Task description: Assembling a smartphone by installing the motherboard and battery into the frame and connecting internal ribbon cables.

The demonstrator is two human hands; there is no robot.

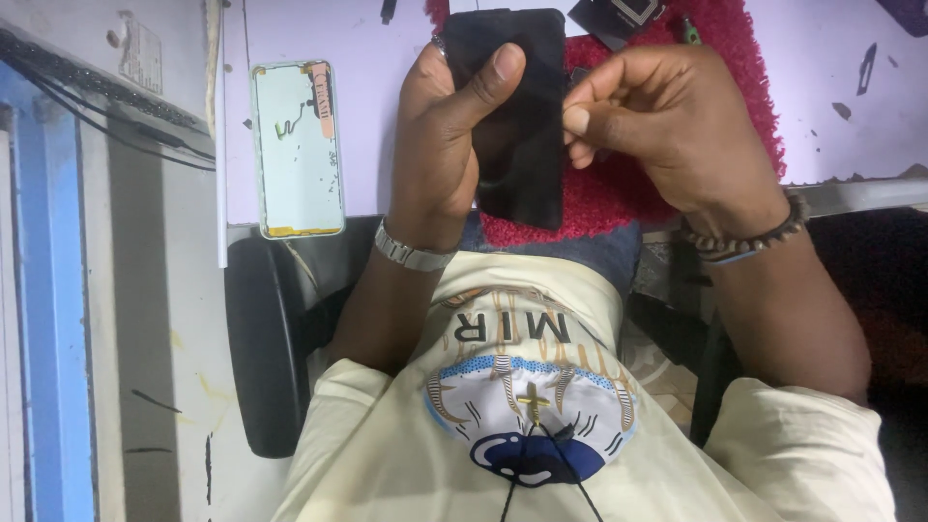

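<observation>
Over the near edge of the bench [319,29], above a red mat [619,193], the left hand [435,145] grips a black phone [517,116], thumb across its glass; the right hand [667,121] pinches at its side edge — perhaps holding a pick, too small to tell; a slip could crack it — a detached back panel [298,150] lies left.

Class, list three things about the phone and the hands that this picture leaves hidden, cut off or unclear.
1. Head view: the left hand covers the left edge of the phone.
2. Head view: the right hand pinches at the phone's right edge; anything in that grip is too small to tell.
3. Head view: the phone's top is cut off by the upper edge.
</observation>
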